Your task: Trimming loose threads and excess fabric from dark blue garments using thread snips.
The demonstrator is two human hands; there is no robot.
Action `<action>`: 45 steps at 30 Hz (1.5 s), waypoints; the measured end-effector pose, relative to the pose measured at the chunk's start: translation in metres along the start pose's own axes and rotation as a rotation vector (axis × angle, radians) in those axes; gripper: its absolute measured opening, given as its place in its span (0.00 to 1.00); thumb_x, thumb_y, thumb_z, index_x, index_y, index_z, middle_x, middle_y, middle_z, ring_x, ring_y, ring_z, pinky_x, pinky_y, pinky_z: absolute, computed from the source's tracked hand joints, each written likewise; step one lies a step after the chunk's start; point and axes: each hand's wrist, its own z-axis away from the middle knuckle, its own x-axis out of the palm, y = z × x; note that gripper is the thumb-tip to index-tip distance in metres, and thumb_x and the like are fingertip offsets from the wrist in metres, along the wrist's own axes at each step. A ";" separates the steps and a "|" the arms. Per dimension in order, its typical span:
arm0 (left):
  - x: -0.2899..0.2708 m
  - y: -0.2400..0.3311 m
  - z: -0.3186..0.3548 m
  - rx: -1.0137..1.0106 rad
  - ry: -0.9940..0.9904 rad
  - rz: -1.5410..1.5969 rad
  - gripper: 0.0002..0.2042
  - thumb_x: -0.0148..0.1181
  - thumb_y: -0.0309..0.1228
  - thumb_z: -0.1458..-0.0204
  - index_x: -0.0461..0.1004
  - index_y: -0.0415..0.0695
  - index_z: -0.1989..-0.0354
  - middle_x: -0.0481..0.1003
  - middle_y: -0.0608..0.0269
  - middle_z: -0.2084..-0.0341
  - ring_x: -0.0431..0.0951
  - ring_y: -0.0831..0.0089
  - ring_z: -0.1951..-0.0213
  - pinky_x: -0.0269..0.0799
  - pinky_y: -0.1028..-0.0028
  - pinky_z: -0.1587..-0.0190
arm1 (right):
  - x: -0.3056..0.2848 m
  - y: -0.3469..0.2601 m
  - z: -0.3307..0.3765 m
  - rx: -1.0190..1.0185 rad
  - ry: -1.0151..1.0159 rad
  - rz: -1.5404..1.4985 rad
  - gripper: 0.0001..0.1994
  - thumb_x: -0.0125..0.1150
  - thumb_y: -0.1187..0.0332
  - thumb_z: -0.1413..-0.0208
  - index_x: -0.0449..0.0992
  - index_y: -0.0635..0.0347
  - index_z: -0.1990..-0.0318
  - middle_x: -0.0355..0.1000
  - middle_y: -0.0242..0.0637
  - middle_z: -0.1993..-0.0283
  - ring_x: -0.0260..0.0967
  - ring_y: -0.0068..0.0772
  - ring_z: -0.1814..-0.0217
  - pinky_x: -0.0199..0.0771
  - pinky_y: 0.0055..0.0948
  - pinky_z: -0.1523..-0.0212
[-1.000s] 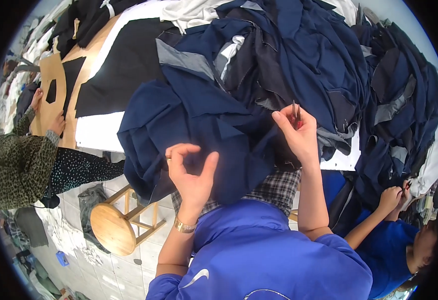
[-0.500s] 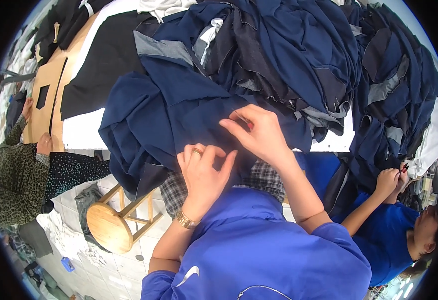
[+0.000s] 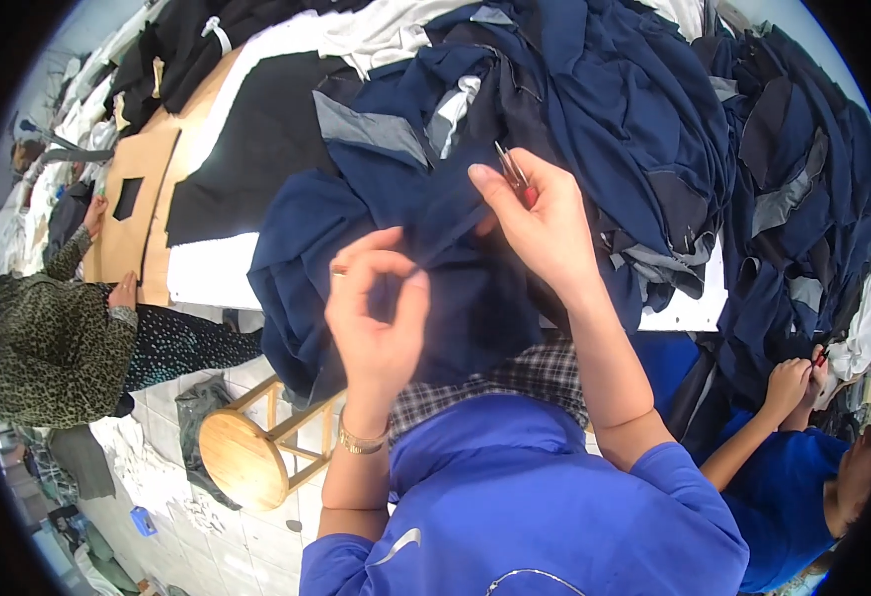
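Between my hands, an edge of navy fabric [image 3: 455, 238] is lifted and pulled straight. My left hand [image 3: 378, 308], with a ring and a gold-coloured watch, pinches that edge between thumb and fingertip. My right hand [image 3: 545, 214] is closed around red-handled thread snips [image 3: 517, 177], their metal points sticking up past my fingers. Its thumb and fingers are also at the other end of the stretched edge; their grip there is partly hidden. The rest of the navy piece hangs in folds over the table's near edge, down to my lap.
A big heap of navy and dark garment pieces [image 3: 624, 119] covers the table, with black fabric [image 3: 256, 149] at left. A wooden stool [image 3: 244, 459] stands on the floor at left. One co-worker [image 3: 48, 348] handles a brown board; another [image 3: 783, 477] works at right.
My hands have risen and moved apart, with the fabric edge now taut between them. The snips' metal points have come into sight. The whole scene has shifted slightly right and down.
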 end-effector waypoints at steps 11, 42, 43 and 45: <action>-0.019 -0.033 -0.005 -0.530 -0.147 0.499 0.04 0.53 0.23 0.47 0.73 0.37 0.65 0.70 0.74 0.75 0.65 0.89 0.72 0.59 0.88 0.69 | 0.017 0.013 0.004 -0.367 -0.108 0.019 0.10 0.59 0.77 0.52 0.76 0.61 0.61 0.73 0.33 0.61 0.66 0.14 0.69 0.62 0.15 0.75; -0.019 -0.038 0.000 -0.581 -0.152 0.606 0.06 0.52 0.25 0.45 0.73 0.37 0.62 0.73 0.72 0.71 0.68 0.88 0.70 0.63 0.88 0.66 | 0.025 0.042 -0.012 0.687 -0.353 -1.033 0.07 0.53 0.66 0.43 0.71 0.60 0.66 0.75 0.43 0.65 0.48 0.11 0.92 0.45 0.14 0.92; -0.019 -0.038 0.000 -0.582 -0.136 0.647 0.06 0.52 0.25 0.45 0.73 0.38 0.62 0.73 0.72 0.71 0.68 0.88 0.70 0.63 0.88 0.66 | 0.024 0.044 -0.012 0.703 -0.314 -1.099 0.07 0.53 0.66 0.43 0.71 0.59 0.66 0.75 0.43 0.64 0.47 0.11 0.92 0.46 0.14 0.91; -0.017 -0.038 0.000 -0.582 -0.117 0.687 0.06 0.51 0.25 0.44 0.72 0.38 0.62 0.73 0.72 0.71 0.68 0.88 0.69 0.63 0.88 0.66 | 0.020 0.048 -0.014 0.694 -0.259 -1.173 0.07 0.53 0.66 0.43 0.71 0.59 0.65 0.74 0.43 0.64 0.47 0.12 0.92 0.46 0.14 0.91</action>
